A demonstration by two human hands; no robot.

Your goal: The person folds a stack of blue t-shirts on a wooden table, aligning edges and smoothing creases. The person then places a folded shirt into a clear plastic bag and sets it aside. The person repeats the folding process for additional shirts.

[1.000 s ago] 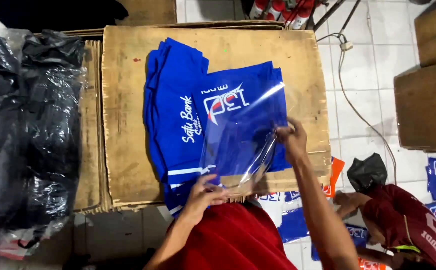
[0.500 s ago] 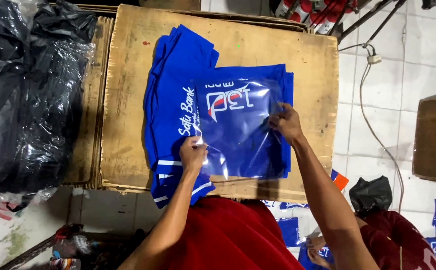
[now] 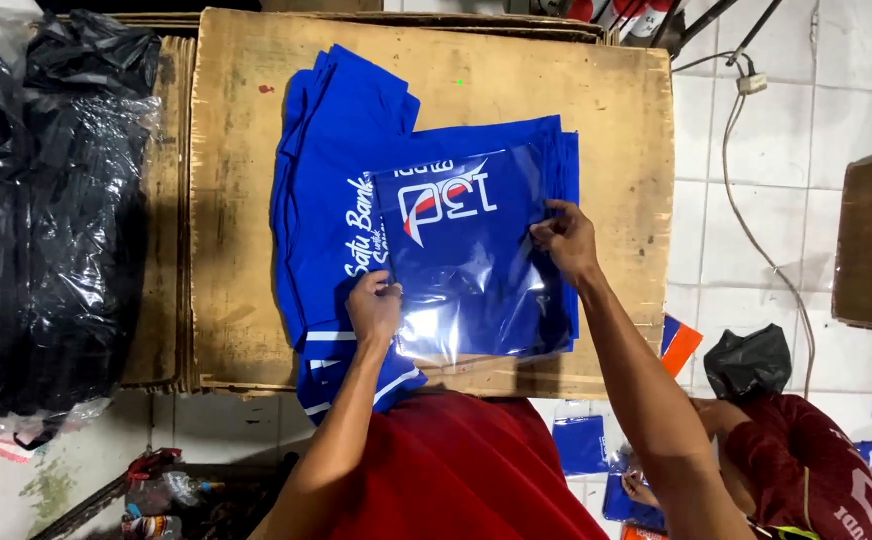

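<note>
A stack of blue folded shirts with white print lies on a cardboard-topped table. On top of it sits a folded blue shirt inside a clear plastic bag. My left hand pinches the bag's left edge. My right hand grips the bag's right edge. Both hands press the bag flat on the stack.
A big heap of black and clear plastic bags fills the left side. A second person in a dark red shirt crouches at the lower right among bagged blue shirts on the tiled floor. A cable and a black bag lie on the right.
The clear bag was held up and open a second ago. Now it lies flat over the folded shirt, with my hands at its two side edges.
</note>
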